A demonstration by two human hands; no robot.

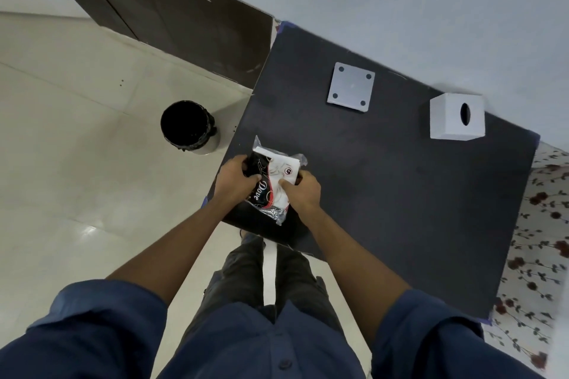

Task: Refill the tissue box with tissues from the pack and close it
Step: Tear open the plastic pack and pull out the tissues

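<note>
A black, white and red tissue pack [274, 177] lies at the near left corner of the dark table [385, 194]. White tissues show at its open far end. My left hand [235, 177] grips the pack's left side, and my right hand [300, 191] grips its right side with the thumb on top. The white cube tissue box [455, 118], with an oval slot in its top, stands at the table's far right, well away from both hands. A flat white square panel [351, 87] with four dark dots at its corners lies at the table's far middle.
A black-lined bin [189, 128] stands on the pale tiled floor left of the table. A dark door [172, 15] is at the back left, and a flowered cloth [538, 255] lies along the table's right edge.
</note>
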